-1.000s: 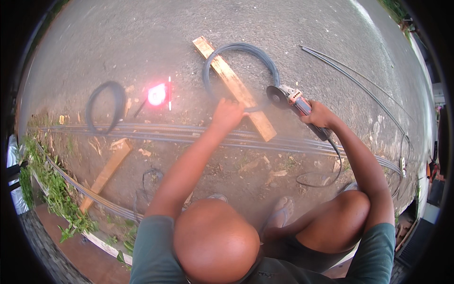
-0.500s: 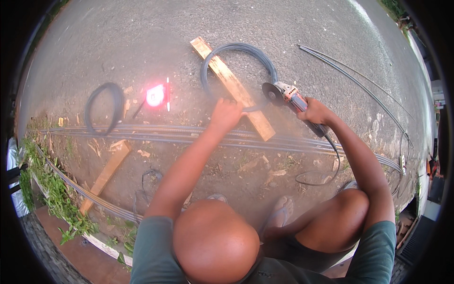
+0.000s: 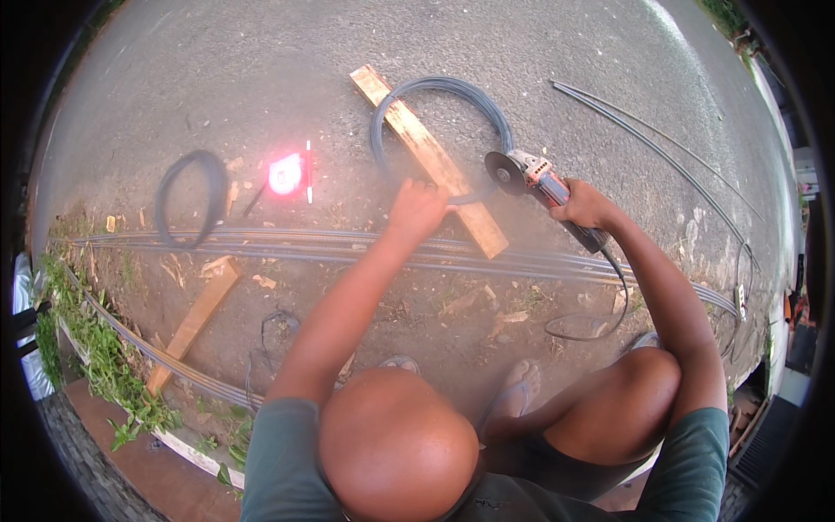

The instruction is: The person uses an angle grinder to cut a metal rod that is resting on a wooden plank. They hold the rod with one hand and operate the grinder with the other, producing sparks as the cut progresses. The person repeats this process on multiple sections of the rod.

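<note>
My left hand [image 3: 416,207] is closed around the lower part of a grey wire coil [image 3: 442,85], which lies across a wooden plank [image 3: 422,141]. My right hand [image 3: 583,206] grips the body of an angle grinder [image 3: 539,178], its cord trailing down. The grinder's disc [image 3: 503,171] is at the coil's right side; whether it touches the wire I cannot tell. Haze blurs the coil's lower part.
A second coil [image 3: 191,196] and a glowing pink-red object [image 3: 285,175] lie to the left. Long steel rods [image 3: 335,248] cross the dirt, and more rods [image 3: 652,148] lie at right. Another plank [image 3: 196,322], weeds [image 3: 104,365] and my feet [image 3: 517,387] are nearer.
My hands and the grinder stay almost in place, with only a slight shift to the left compared with a second ago.
</note>
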{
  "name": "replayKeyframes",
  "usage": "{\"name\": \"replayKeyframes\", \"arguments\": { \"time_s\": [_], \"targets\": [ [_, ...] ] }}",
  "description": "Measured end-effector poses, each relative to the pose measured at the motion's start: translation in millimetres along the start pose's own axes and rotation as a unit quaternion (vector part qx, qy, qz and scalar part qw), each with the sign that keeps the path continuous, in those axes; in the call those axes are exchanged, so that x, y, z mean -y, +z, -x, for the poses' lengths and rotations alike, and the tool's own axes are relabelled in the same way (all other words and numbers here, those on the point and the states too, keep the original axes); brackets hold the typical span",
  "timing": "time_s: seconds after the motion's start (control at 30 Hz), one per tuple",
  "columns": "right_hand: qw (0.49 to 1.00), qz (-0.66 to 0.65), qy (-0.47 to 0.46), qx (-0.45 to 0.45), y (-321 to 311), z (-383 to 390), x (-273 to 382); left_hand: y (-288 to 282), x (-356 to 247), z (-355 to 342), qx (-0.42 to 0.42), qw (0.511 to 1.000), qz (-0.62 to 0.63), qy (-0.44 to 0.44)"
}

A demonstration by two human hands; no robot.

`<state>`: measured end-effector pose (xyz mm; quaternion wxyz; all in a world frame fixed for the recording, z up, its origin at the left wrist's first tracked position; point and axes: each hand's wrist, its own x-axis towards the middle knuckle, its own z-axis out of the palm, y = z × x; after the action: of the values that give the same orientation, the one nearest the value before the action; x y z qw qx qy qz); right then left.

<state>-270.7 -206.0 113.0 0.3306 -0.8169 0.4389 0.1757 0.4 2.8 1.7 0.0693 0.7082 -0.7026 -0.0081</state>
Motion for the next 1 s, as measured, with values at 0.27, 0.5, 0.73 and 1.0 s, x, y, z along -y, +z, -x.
{"name": "replayKeyframes", "arguments": {
  "time_s": [0.27,0.5,0.73,1.0],
  "targets": [
    [1.0,-0.011,0.002,0.009,-3.6,6.3,4.0,1.7,1.4,0.9,-0.013,1.0,0.005,0.003],
    [1.0,-0.012,0.01,0.014,-2.3,6.0,0.2,-0.3,0.2,0.3,0.01,1.0,0.006,-0.007],
    [1.0,-0.009,-0.006,0.012,-0.1,2.9,-12.9,-0.7,0.7,-0.4,-0.004,1.0,0.0,0.003],
    [1.0,-0.009,0.001,0.011,0.0,2.4,-7.9,-4.6,0.0,-1.7,0.02,1.0,0.002,-0.004]
  ]
}}
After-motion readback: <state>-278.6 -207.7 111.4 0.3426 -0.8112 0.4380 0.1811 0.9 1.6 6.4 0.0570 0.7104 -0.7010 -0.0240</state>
